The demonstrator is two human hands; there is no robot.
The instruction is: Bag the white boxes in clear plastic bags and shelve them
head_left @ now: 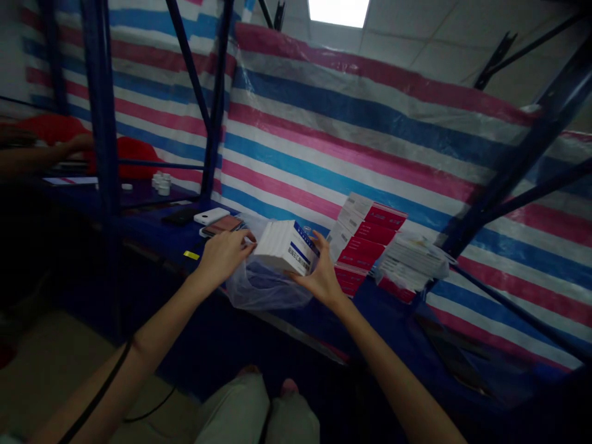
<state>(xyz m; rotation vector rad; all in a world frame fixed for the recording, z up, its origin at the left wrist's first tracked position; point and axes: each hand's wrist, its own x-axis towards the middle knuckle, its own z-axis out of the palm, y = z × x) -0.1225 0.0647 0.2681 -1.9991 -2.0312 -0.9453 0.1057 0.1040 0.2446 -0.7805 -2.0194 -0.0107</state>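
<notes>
nearest you, beyond your knees [240, 404], your right hand [321, 280] grasps the white cartons [277, 246], thumb low and fingers around the right end. your left hand [226, 253] curls its fingertips at their left side; whether it pinches anything, i cannot tell. the cartons are tilted above a crumpled clear plastic bag [263, 290] at the front of the blue table [393, 317].

if your right grip loosens, the slim cartons could slide apart, as no band shows around them (a thin wrap could escape notice in this dim light); the loose bag could also snag a corner. they look neatly squared, white, with blue bands and dark print on the right end.

farther off, red-and-white boxes [365, 240] stand stacked beside a plastic-wrapped bundle [411, 259], before a striped sheet [287, 154].
</notes>
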